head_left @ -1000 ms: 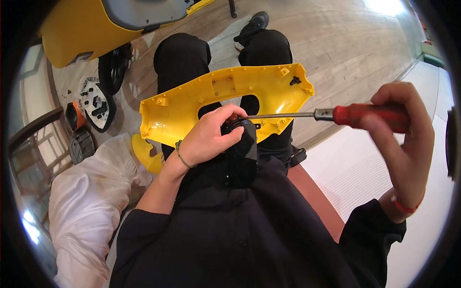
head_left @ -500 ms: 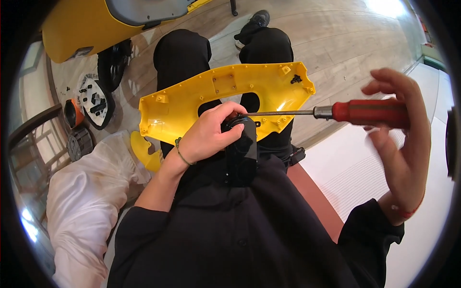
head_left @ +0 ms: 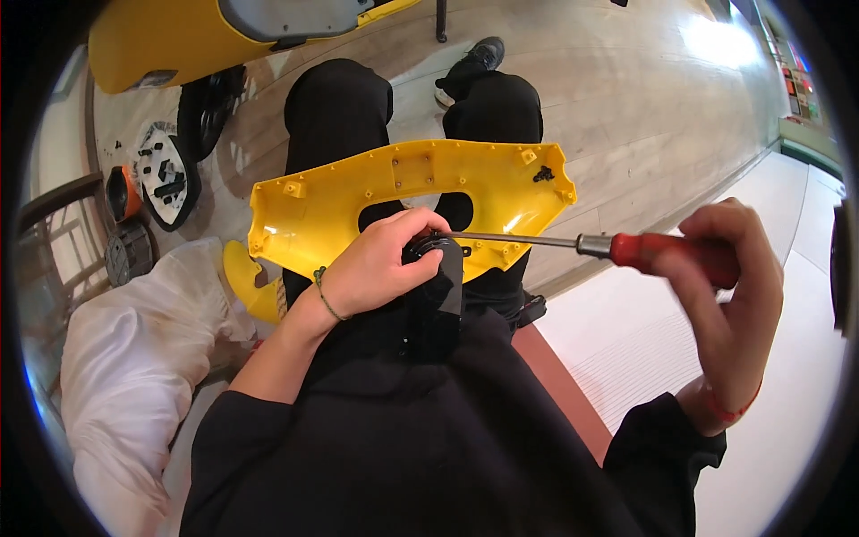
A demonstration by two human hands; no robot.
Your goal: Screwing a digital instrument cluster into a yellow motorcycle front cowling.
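Observation:
My left hand (head_left: 374,261) grips a glossy black plastic part (head_left: 436,313) that stands over my lap, fingers curled round its top end. My right hand (head_left: 720,304) holds a red-handled screwdriver (head_left: 664,253) level, its steel shaft reaching left to the top of the black part beside my left fingers; whether the tip sits on a screw is hidden. A wide yellow plastic shell (head_left: 304,228) with a central oval opening lies across my thighs. A cluster of small black pieces (head_left: 543,174) sits at its right end.
A large yellow body with a grey top (head_left: 152,45) is at upper left. On the floor at left are black-and-white parts (head_left: 170,179), an orange piece (head_left: 123,192) and a dark grey part (head_left: 130,255). A white cloth bundle (head_left: 125,367) lies below them; white boards (head_left: 752,206) are at right.
The view has shifted slightly. My right hand loosened its fingers on the screwdriver handle half a second ago and has curled them round it again. My left hand keeps its hold.

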